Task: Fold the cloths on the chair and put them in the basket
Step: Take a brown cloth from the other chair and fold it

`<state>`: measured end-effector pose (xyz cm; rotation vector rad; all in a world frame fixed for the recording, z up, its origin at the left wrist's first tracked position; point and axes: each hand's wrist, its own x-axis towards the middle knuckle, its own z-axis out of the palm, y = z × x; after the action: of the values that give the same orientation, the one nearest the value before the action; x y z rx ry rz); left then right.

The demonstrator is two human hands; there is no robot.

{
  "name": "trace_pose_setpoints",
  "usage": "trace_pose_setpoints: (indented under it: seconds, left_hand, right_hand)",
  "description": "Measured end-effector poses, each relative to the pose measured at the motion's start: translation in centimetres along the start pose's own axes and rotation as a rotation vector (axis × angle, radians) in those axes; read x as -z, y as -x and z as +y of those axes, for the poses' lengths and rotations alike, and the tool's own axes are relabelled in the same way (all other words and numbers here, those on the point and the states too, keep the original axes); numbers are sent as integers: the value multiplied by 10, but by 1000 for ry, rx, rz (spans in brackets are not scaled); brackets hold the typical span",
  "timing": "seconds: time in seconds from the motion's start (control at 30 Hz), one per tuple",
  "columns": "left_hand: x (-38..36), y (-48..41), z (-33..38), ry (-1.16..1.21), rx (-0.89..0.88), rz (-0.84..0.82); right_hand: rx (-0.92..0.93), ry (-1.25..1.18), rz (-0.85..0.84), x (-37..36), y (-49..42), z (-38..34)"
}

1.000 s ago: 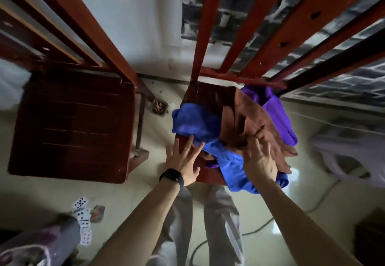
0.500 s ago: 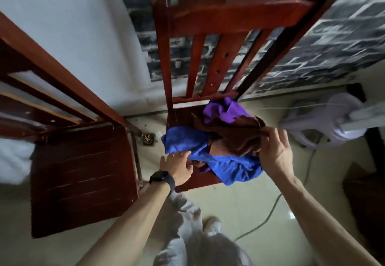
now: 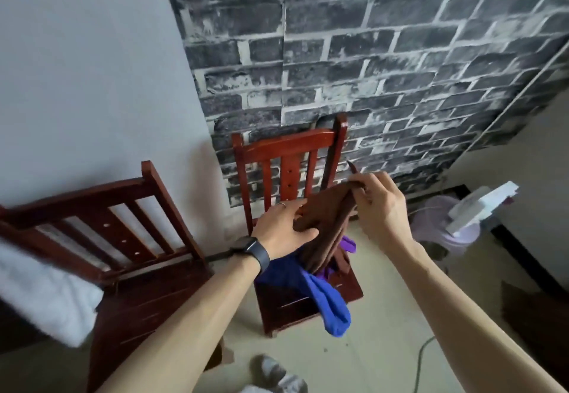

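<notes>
Right hand (image 3: 380, 204) pinching corner of brown cloth (image 3: 326, 217), left hand (image 3: 283, 228) gripping it, fingertips hidden behind, purple cloth (image 3: 348, 243) mostly buried

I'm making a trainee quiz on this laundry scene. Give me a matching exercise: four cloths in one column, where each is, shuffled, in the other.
1. brown cloth
2. bright blue cloth
3. purple cloth
4. white fluffy towel

A. hangs over the front seat edge of the red wooden chair
B. at the far left, against the dark wooden chair
C. held up by the left hand and right hand
D. peeks out behind the hanging cloth

Pairs: 1-C, 2-A, 3-D, 4-B
</notes>
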<state>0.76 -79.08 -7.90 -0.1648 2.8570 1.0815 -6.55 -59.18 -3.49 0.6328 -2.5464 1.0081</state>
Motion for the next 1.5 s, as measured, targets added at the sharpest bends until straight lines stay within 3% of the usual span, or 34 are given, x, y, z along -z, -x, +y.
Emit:
trace_pose_setpoints:
  seconds: [0.07,0.23,0.33,0.43,0.57,0.73,0.83,0.9,1.07,1.17,1.27,1.4,1.5]
  left_hand:
    - [16,5,25,-51,-38,-8]
    - [52,19,74,93,-43,28]
    - [78,33,96,40,-41,149]
    - [106,45,111,218,-61,270]
    - [137,59,124,330,-121,347]
    - [167,84,122,518,-110,298]
    - [197,102,118,625,-90,259]
    - [221,113,114,689,-61,266]
    - [260,149,89,814,13,257]
    - [232,175,40,562,218,153]
    - [185,198,-12,457,376,-52]
    - [150,211,-44,535,361,48]
    - [139,216,-66,703,440,197]
  right_hand:
    - [31,-6,48,19,-8,-23]
    - [76,-52,136,66,-16,-81]
    - [78,-79,194,88,-9,-100]
    - [-39,-198,230,106,-1,-108]
    - [-343,-459,67,103,27,-108]
    - [-702,-709,-292,56,79,-109]
    - [-753,-839,-503,25,102,-114]
    - [-641,-786,-596,13,107,-128]
    - [-487,-733,-411,-3,95,-190]
    - [-441,-693,-335,-12,84,-216]
    - [-419,-591,-399,-27,78,-230]
    - [-595,-724,-590,-48,91,-243]
    - [-894,-1181,-670,-49,108,-245]
